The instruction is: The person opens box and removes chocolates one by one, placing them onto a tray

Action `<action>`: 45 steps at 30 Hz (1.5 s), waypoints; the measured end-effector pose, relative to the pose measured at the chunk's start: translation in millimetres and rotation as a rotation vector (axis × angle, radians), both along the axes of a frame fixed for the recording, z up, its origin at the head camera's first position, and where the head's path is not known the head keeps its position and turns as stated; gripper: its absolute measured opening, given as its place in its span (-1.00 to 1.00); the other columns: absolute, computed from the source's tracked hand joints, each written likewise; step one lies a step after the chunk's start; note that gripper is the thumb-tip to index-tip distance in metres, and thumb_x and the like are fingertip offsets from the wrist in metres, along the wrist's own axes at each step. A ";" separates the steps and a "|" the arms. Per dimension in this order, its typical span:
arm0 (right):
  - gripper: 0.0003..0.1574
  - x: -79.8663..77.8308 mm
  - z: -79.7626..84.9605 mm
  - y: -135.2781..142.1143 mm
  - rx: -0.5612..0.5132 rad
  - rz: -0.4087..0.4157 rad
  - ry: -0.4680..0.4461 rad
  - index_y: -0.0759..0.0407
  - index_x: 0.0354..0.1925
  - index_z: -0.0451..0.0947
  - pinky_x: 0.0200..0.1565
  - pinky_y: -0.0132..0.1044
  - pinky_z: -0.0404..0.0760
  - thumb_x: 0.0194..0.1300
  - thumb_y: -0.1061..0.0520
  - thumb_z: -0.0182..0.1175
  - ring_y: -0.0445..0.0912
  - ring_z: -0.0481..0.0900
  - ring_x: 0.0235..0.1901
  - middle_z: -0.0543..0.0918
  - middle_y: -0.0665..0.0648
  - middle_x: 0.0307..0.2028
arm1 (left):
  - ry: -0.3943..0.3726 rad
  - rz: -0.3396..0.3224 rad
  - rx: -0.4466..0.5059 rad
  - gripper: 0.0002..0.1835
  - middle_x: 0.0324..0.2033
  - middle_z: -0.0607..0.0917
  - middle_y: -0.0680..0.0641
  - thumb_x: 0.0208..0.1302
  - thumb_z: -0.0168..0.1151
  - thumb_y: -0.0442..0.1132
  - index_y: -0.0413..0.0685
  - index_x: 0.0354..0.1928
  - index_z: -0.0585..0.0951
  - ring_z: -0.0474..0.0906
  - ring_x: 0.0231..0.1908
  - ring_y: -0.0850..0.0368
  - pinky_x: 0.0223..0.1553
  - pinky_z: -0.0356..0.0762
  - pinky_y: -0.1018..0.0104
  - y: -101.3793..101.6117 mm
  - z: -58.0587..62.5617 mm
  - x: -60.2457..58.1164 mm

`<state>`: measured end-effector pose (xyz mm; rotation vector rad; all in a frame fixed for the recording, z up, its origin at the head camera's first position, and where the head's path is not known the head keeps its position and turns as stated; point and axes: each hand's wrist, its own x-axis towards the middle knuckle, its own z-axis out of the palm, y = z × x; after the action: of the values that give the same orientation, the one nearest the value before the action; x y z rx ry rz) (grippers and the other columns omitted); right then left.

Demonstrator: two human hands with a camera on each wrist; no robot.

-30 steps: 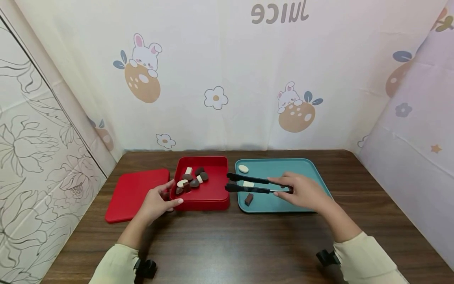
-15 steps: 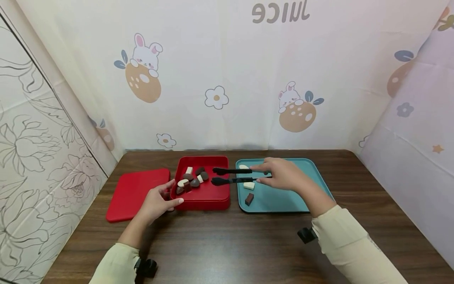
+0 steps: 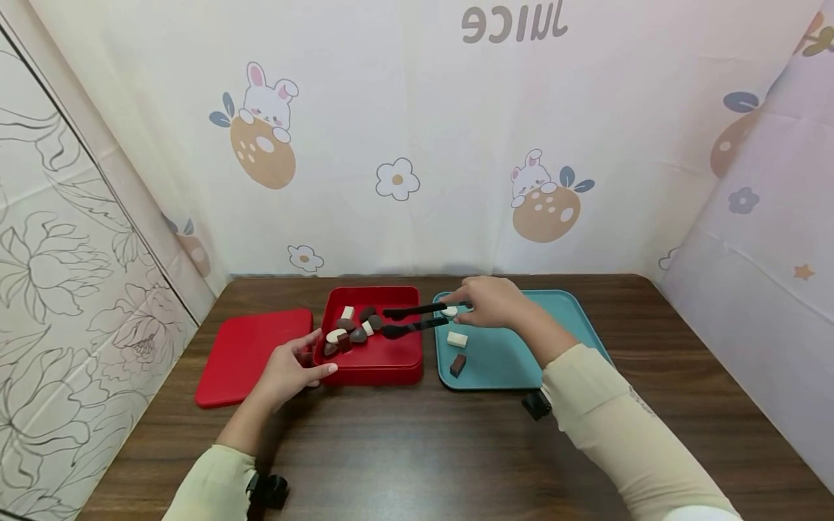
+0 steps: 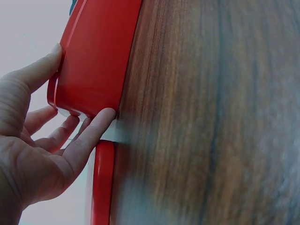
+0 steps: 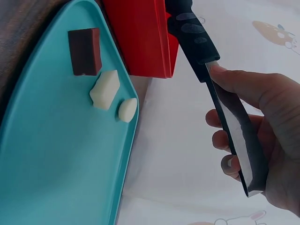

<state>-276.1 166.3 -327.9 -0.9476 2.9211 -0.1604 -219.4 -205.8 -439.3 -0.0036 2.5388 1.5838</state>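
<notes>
My left hand (image 3: 283, 373) holds the near-left corner of a red box (image 3: 371, 376); its thumb (image 4: 44, 68) lies along the rim, fingers on the side wall. Several dark and white chocolates (image 3: 357, 336) lie in the box's left half. With my right hand (image 3: 491, 300) I grip black-tipped tongs (image 3: 415, 310) by their metal arms. The tips are apart over the box, close to the chocolates, with nothing seen between them. On a teal tray (image 3: 521, 354) are a brown block (image 5: 85, 52), a white block (image 5: 105, 90) and a white oval piece (image 5: 127, 110).
A flat red lid (image 3: 250, 354) lies on the wooden table (image 3: 404, 449) left of the box. The tray stands just right of the box. A patterned curtain (image 3: 397, 108) hangs behind the table.
My right hand and the tongs have moved left and slightly away from me, bringing the tips from the box's right edge to over its inside. The left hand stays on the box corner.
</notes>
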 end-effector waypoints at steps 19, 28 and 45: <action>-0.51 -44.9 0.4 -31.9 0.097 0.021 -0.114 -0.09 0.17 0.61 -0.56 -0.37 0.39 0.25 0.00 0.33 -0.11 0.60 -0.13 0.67 0.01 0.06 | 0.004 0.007 0.011 -0.09 0.17 0.49 -0.37 0.05 0.52 -0.09 -0.05 0.44 0.30 0.66 -0.31 0.07 -0.31 0.70 0.16 2.2 1.2 0.7; -0.53 -55.6 -10.4 -33.3 0.035 0.033 -0.178 -0.11 0.15 0.63 -0.62 -0.36 0.15 0.26 0.03 0.34 -0.19 0.31 -0.60 0.74 0.01 -0.14 | 0.016 0.000 0.017 -0.08 0.14 0.51 -0.38 0.04 0.52 -0.09 -0.07 0.44 0.30 0.65 -0.24 0.04 -0.32 0.70 0.15 3.7 1.0 0.5; -0.61 -61.0 -13.2 -28.0 -0.007 0.115 -0.171 0.00 0.11 0.65 -0.49 -0.33 0.29 0.31 0.13 0.29 -0.18 0.25 -0.63 0.74 0.02 -0.16 | -0.002 0.016 -0.010 -0.09 0.14 0.51 -0.33 0.06 0.52 -0.09 -0.01 0.45 0.31 0.63 -0.25 0.02 -0.30 0.70 0.18 1.6 0.1 0.4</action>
<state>-337.1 138.3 -341.1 -1.0444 2.7048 -0.2329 -219.0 -204.2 -439.2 -0.0269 2.5517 1.5764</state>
